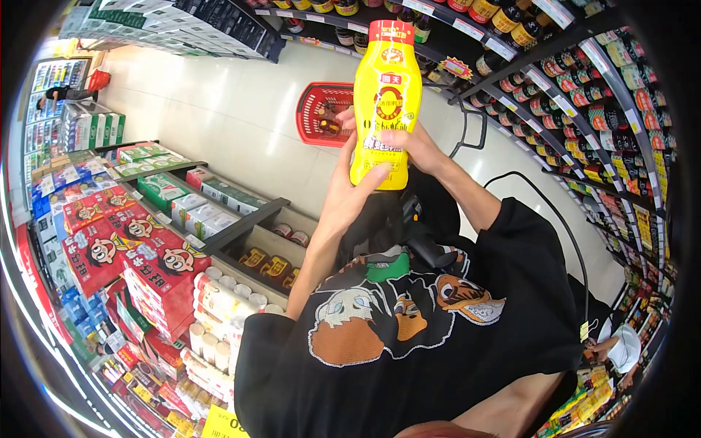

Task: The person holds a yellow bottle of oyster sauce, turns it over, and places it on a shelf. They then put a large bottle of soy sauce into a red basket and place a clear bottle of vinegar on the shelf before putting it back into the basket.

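Note:
A yellow bottle with a red cap stands upright between both hands, its printed front label facing the camera. My left hand wraps round the bottle's left side, thumb across the lower label. From the right, my right hand grips the same bottle, its thumb lying on the label. The fingers behind the bottle are mostly hidden. Beyond the hands, a red shopping basket is on the floor with a few dark-capped items inside.
Shelves of bottles and jars line the right side and top. Stacked red cartons and boxed goods fill the left. A black cable curves at the right. One person is far left, another person lower right.

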The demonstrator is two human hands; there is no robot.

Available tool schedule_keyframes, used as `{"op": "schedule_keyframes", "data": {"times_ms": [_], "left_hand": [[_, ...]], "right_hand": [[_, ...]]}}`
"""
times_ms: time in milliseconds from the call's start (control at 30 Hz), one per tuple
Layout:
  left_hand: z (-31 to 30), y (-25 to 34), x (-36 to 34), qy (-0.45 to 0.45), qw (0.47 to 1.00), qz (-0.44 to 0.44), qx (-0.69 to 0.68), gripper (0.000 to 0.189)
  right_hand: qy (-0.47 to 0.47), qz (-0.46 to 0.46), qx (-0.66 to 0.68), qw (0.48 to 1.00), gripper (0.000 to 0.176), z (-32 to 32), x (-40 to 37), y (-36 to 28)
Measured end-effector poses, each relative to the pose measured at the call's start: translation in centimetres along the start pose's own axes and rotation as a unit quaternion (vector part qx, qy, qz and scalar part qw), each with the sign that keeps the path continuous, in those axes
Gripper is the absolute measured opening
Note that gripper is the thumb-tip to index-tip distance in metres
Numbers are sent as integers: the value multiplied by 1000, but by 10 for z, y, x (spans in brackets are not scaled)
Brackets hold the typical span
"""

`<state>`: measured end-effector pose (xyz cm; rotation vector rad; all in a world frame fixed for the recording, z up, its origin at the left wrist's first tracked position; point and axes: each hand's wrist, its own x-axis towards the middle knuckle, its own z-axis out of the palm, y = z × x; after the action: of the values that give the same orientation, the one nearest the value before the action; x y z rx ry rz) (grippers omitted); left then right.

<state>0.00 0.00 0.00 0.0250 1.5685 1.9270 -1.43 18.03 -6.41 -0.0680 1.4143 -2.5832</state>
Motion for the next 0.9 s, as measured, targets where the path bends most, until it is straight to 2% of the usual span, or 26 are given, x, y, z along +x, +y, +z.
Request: {"op": "schedule_keyframes", "data": {"times_ms": [67,100,167,267,367,400,467,500,567,633,700,733,767,800,833,900], "left_hand": [[6,11,3,2,999,34,34,63],[-10,12,-28,-3,999,35,31,63],[-19,16,-37,-66,993,-22,96,47],[-20,6,-50,-70,995,28,72,40],[-19,-8,-68,-57,988,72,121,36],[-16,-15,-71,-65,988,71,119,36],[-10,-26,-75,-36,994,96,-45,32],[-7,-25,-75,-44,993,95,-46,32],[-7,-21,-75,-57,993,86,-60,32],[-9,-25,-73,-43,994,96,-20,32],[-3,-24,-77,-32,992,123,24,32],[2,-19,-82,-58,994,87,-11,33],[5,-22,-84,-58,994,87,-10,33],[9,-28,-86,-57,994,93,30,34],[13,-34,-88,-55,991,99,70,34],[22,-44,-92,-61,990,95,78,36]], "right_hand": [[-11,-23,-55,998,54,3,-1,-4],[-8,-23,-59,998,54,35,-18,5],[-24,-3,-58,998,52,47,-28,4],[-7,-12,-82,997,50,58,-49,6],[44,22,-116,992,52,75,-81,-5],[76,-24,-142,987,56,80,-88,-6],[115,-60,-143,981,57,85,-98,-12],[147,-94,-143,974,59,86,-103,-15],[134,-79,-146,977,57,81,-114,-20],[113,-61,-139,982,56,80,-119,-21],[138,-80,-163,974,53,83,-118,-19],[140,-53,-157,976,51,86,-114,-28],[142,-27,-151,978,50,88,-111,-31],[181,-82,-143,970,47,92,-106,-28],[180,-82,-141,970,47,91,-108,-32],[211,-30,-126,969,49,89,-115,-43]]}}
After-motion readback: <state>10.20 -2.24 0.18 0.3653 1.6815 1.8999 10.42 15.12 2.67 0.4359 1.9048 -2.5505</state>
